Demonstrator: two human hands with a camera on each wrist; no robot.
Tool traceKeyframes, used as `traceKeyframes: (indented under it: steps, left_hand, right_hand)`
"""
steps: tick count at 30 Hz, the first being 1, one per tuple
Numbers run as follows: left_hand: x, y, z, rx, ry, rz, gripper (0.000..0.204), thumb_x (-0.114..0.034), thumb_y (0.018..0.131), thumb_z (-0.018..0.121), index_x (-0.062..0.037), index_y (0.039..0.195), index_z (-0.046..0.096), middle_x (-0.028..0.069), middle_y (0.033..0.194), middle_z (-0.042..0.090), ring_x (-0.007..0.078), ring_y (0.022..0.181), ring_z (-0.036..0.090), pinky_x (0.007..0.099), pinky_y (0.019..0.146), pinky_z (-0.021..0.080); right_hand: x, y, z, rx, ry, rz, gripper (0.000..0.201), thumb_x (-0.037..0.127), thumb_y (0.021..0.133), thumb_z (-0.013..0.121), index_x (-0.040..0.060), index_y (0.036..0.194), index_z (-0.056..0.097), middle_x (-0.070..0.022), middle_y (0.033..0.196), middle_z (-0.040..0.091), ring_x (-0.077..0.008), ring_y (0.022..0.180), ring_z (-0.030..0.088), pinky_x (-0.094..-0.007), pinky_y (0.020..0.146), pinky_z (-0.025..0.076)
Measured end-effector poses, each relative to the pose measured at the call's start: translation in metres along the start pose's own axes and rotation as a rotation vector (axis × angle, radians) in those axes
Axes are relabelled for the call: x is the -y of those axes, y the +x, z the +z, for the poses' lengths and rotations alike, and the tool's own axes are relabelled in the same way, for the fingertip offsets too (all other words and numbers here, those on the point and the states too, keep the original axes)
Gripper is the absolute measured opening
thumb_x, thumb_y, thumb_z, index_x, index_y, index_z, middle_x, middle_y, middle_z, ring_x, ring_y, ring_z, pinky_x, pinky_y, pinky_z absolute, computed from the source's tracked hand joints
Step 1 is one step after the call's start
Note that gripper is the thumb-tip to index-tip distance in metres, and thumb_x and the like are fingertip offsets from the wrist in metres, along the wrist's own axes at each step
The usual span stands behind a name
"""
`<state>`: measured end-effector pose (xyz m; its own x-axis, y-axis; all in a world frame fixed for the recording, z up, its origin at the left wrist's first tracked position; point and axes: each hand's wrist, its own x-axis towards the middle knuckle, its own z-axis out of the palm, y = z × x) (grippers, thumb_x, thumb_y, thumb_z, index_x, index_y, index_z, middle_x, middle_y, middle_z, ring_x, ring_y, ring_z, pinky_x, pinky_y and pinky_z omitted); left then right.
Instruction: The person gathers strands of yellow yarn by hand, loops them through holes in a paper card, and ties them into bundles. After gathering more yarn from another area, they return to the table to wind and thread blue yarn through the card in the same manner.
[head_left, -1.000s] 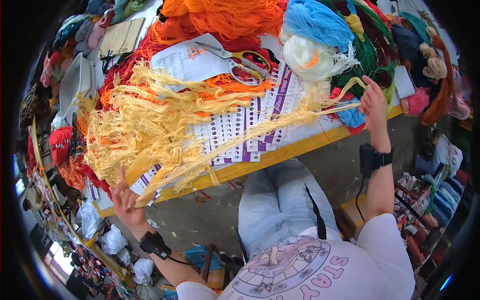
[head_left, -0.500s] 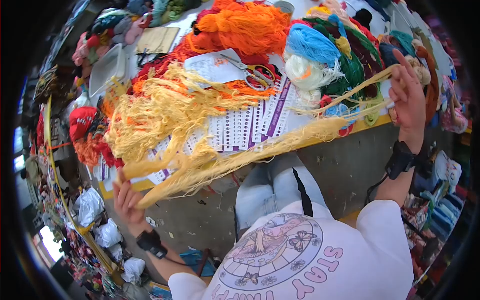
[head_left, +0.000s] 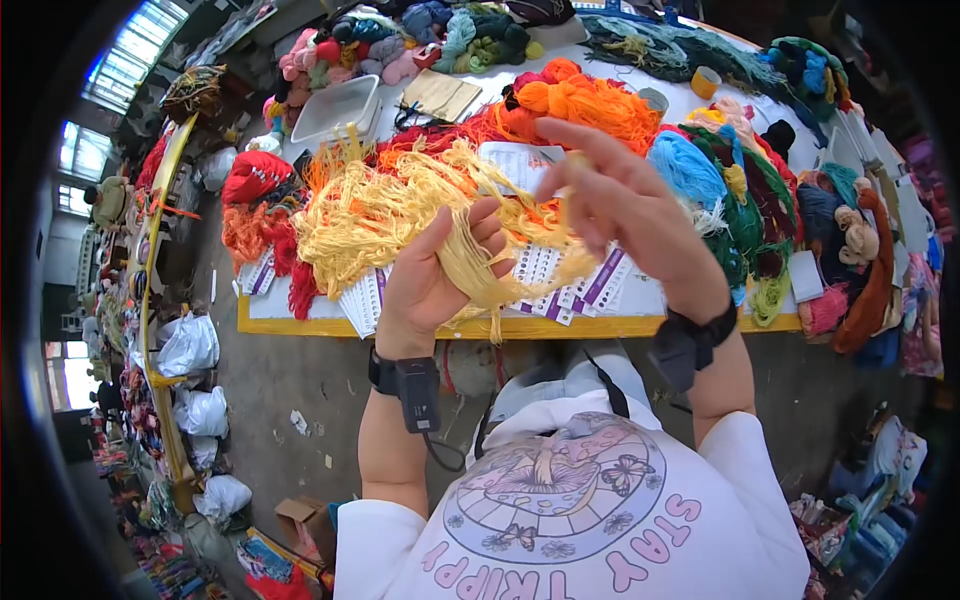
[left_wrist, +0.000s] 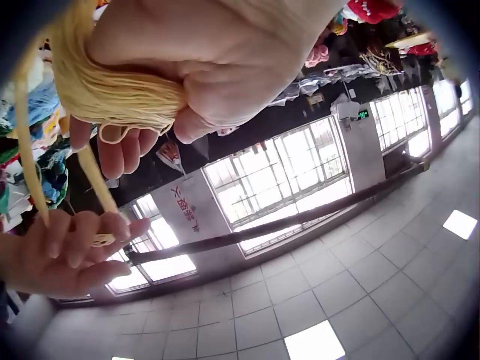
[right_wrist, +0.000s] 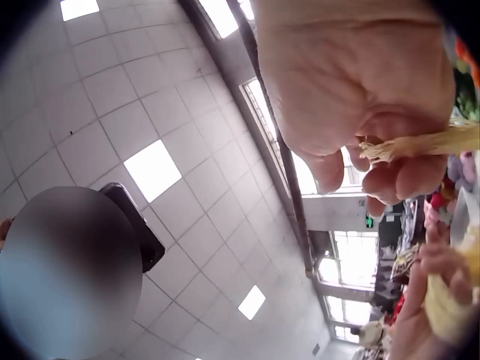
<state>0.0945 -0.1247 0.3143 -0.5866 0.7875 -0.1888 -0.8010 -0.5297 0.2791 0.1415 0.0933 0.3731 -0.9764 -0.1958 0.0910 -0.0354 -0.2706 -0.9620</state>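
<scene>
A skein of pale yellow yarn (head_left: 465, 265) loops over the palm and curled fingers of my left hand (head_left: 420, 285), in front of the table. In the left wrist view its strands (left_wrist: 112, 94) wrap closely round that hand. My right hand (head_left: 640, 220) is up to the right, its index finger extended. Seen from the right wrist, its other fingers curl about the end of a yellow strand (right_wrist: 420, 146). Two lengths of yarn run toward the right hand (left_wrist: 71, 251) in the left wrist view. A heap of the same yellow yarn (head_left: 370, 205) lies beyond the left hand.
Printed cards with rows of holes (head_left: 600, 280) lie along the yellow table edge (head_left: 600, 327). Orange yarn (head_left: 590, 105), blue yarn (head_left: 683, 165) and dark green yarn (head_left: 730, 215) are piled behind. A white plastic bin (head_left: 335, 110) stands at back left.
My hands were wide apart with the yellow yarn stretched between them; they have come together in front of the chest. The yarn now hangs bunched round the left hand. The head view has tilted up.
</scene>
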Motion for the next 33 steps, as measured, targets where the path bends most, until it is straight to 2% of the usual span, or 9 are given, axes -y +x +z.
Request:
traceKeyframes:
  steps: [4,8,12,15,18,22,26,30,33]
  left_hand:
    - [0.013,0.007,0.045,-0.053,0.224,0.04,0.046,-0.038,0.093,0.026,-0.0031,0.119,0.04,0.0117,0.099,0.055,0.0237,0.095,0.053,0.0413,0.085,0.041]
    - [-0.002,0.023,0.023,0.425,0.295,-0.03,0.052,-0.045,0.092,0.026,-0.0009,0.109,0.048,0.0123,0.093,0.057,0.0248,0.089,0.055,0.0382,0.081,0.041]
    - [-0.001,0.03,0.041,0.421,0.273,0.029,0.043,-0.039,0.092,0.032,-0.0016,0.102,0.05,0.0129,0.094,0.058,0.0249,0.094,0.054,0.0378,0.083,0.041]
    - [0.005,0.032,0.064,-0.005,0.121,0.337,0.03,-0.029,0.092,0.038,-0.0029,0.099,0.051,0.0126,0.103,0.057,0.0262,0.106,0.049,0.0398,0.092,0.037]
    - [-0.007,0.036,0.056,0.223,-0.006,0.317,0.021,-0.021,0.091,0.039,-0.0044,0.097,0.051,0.0119,0.112,0.054,0.0266,0.114,0.043,0.0417,0.097,0.033]
    - [-0.005,0.048,0.07,0.204,-0.037,0.334,0.018,-0.018,0.091,0.038,-0.0038,0.092,0.05,0.0123,0.104,0.056,0.0278,0.109,0.047,0.0434,0.094,0.035]
    - [-0.015,0.058,0.086,0.258,0.039,0.377,0.016,-0.015,0.09,0.04,-0.0021,0.093,0.05,0.0123,0.102,0.056,0.0284,0.109,0.046,0.0443,0.095,0.034]
    - [-0.05,0.033,0.099,0.252,0.197,0.385,0.023,-0.017,0.09,0.041,0.0007,0.102,0.049,0.0135,0.104,0.055,0.0289,0.108,0.047,0.0428,0.095,0.035]
    - [-0.044,-0.005,0.132,0.108,0.612,0.301,0.034,-0.023,0.091,0.04,0.0051,0.108,0.05,0.0147,0.098,0.058,0.0244,0.1,0.053,0.0358,0.089,0.042]
  right_hand:
    - [0.0,0.014,0.029,0.093,0.024,0.082,0.043,0.026,0.089,0.045,0.0041,0.126,0.037,-0.0018,0.08,0.057,-0.0022,0.052,0.049,-0.0139,0.042,0.041]
    - [0.003,0.019,0.033,0.166,-0.043,0.107,0.038,0.03,0.089,0.047,0.0049,0.118,0.045,0.001,0.074,0.056,-0.003,0.052,0.052,-0.0146,0.044,0.043]
    - [-0.001,0.023,0.022,0.188,-0.039,0.082,0.026,0.027,0.087,0.051,0.0055,0.101,0.053,0.0011,0.071,0.055,-0.0036,0.052,0.053,-0.0162,0.046,0.045]
    - [-0.013,0.019,0.013,0.192,-0.006,0.148,0.022,0.022,0.084,0.057,0.0058,0.098,0.051,0.0003,0.077,0.055,-0.0042,0.06,0.054,-0.0174,0.049,0.046]
    - [-0.03,0.024,0.001,-0.048,-0.135,-0.051,0.034,0.022,0.075,0.067,0.0053,0.099,0.049,-0.004,0.085,0.055,-0.0091,0.071,0.055,-0.0227,0.059,0.048]
    - [-0.042,0.029,0.004,0.046,-0.487,-0.288,0.047,0.016,0.07,0.069,0.002,0.109,0.046,-0.0094,0.103,0.055,-0.0127,0.095,0.051,-0.0268,0.079,0.042]
    - [-0.032,0.032,0.012,0.147,-0.241,0.057,0.029,0.017,0.074,0.065,0.0006,0.097,0.057,-0.0049,0.084,0.062,-0.0107,0.08,0.057,-0.0239,0.07,0.045]
    - [0.008,0.039,0.002,0.062,-0.026,-0.104,0.025,0.025,0.079,0.061,0.0038,0.092,0.062,0.0013,0.066,0.057,-0.0041,0.051,0.051,-0.0177,0.049,0.043]
    - [0.056,0.047,-0.002,0.18,-0.345,-0.16,0.026,0.025,0.084,0.056,0.0043,0.098,0.06,0.005,0.06,0.049,-0.0004,0.051,0.044,-0.0161,0.043,0.032]
